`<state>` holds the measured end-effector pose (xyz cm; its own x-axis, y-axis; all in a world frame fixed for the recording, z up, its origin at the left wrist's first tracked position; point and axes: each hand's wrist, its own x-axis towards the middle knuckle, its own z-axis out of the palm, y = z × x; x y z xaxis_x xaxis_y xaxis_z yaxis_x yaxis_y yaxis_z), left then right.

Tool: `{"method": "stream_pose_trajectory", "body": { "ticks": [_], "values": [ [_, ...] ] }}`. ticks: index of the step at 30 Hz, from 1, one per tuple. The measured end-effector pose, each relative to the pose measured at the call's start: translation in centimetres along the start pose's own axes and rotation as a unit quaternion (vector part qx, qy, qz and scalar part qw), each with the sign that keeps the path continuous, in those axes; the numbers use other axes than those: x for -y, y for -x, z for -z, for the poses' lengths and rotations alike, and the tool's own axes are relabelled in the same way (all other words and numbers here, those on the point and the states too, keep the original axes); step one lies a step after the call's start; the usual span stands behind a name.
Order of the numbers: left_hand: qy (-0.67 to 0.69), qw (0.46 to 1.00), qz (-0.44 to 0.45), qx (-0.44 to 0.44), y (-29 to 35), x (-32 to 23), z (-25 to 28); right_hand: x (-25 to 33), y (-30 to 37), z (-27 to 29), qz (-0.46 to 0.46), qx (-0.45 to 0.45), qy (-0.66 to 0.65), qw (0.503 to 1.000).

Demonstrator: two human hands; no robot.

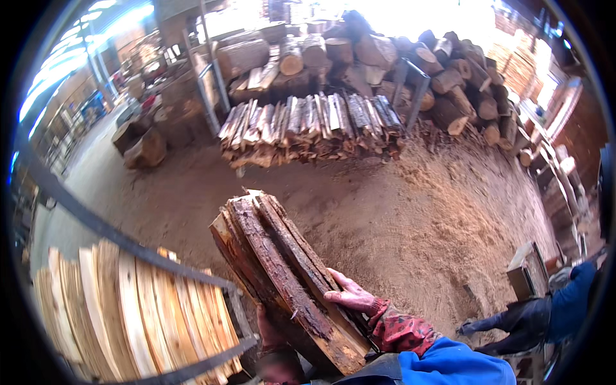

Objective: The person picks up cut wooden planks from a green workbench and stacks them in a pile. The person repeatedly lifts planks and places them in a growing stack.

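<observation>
Several split logs (285, 256) are held together as one slanting bundle in the head view, on the near side of the firewood stack (314, 122) and well apart from it. The bundle is gripped by the right hand (353, 295), whose thumb and fingers are laid over the top and right side of the bark. By the left hand (273, 330) the same bundle is clasped from its left side (its fingers are mostly hidden by the wood, so only part of that grasp can be made out). The right wrist is covered by a red patterned cuff (401, 330), and the arm above it by a blue sleeve (449, 366).

To the left of the firewood stack and nearer the wearer, pale split planks (135, 308) are stood closely side by side, with a dark metal band (128, 242) curved along them. Two stumps (144, 147) are set down just left of the firewood stack. The stack itself is flanked by metal posts (420, 96), and behind it and to its right round logs (449, 86) are heaped up. In front of the stack, toward the right, the floor is strewn with sawdust (459, 205). Farther right and nearer than the stack, a co-worker dressed in blue (574, 298) is partly shown, bent beside a box-like thing (529, 273).
</observation>
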<state>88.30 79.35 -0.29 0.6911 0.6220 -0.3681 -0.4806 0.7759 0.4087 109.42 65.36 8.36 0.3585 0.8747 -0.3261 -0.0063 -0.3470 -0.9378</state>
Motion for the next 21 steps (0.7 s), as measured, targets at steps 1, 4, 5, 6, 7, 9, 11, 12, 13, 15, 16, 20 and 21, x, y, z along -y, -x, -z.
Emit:
{"method": "stream_pose_trajectory", "body": {
  "ticks": [1,4,5,6,7,9,11,12,13,15,16,20,21],
  "values": [
    [-0.001,1.0,0.011,0.017,-1.6,-0.5,-1.1,-0.3,-1.4,0.5,0.001,-0.012,-0.001,1.0],
    [-0.043,0.998,0.024,0.026,-6.2,-1.8,-4.8,-0.1,-5.6,2.9,0.002,-0.032,-0.012,0.999],
    [-0.043,0.999,0.025,0.015,-8.0,-2.0,-5.1,0.5,-7.2,3.7,0.002,-0.027,-0.019,0.999],
    [-0.043,0.999,0.024,0.004,-9.9,-2.1,-5.2,0.8,-8.8,4.3,0.001,-0.033,-0.018,0.999],
    [-0.043,0.999,0.026,-0.007,-12.0,-2.1,-5.7,0.9,-10.4,5.1,-0.001,-0.042,-0.018,0.999],
    [-0.051,0.998,0.037,-0.015,-16.1,-2.6,-6.7,1.2,-14.0,7.0,-0.009,-0.047,-0.018,0.999],
    [-0.081,0.996,0.035,-0.032,-19.6,-2.9,-9.7,1.0,-17.4,9.1,-0.008,-0.052,-0.031,0.998],
    [-0.072,0.996,0.041,-0.022,-21.5,-2.9,-10.6,0.9,-19.1,10.2,-0.008,-0.052,-0.036,0.998],
    [-0.063,0.997,0.047,-0.021,-23.0,-3.1,-11.7,1.3,-21.0,10.9,-0.01,-0.047,-0.044,0.998],
    [-0.081,0.994,0.041,-0.054,-26.4,-3.3,-14.2,2.2,-24.3,13.5,-0.036,-0.029,-0.055,0.997],
    [-0.084,0.994,0.036,-0.058,-28.3,-3.3,-14.3,3.0,-26.2,15.0,-0.041,-0.017,-0.057,0.997],
    [-0.084,0.993,0.024,-0.082,-34.3,-2.4,-15.2,2.4,-31.6,19.5,-0.052,0.007,-0.072,0.996],
    [-0.086,0.992,0.03,-0.082,-35.7,-2.2,-15.6,2.6,-32.7,20.6,-0.049,0.016,-0.095,0.994]
  ]
}}
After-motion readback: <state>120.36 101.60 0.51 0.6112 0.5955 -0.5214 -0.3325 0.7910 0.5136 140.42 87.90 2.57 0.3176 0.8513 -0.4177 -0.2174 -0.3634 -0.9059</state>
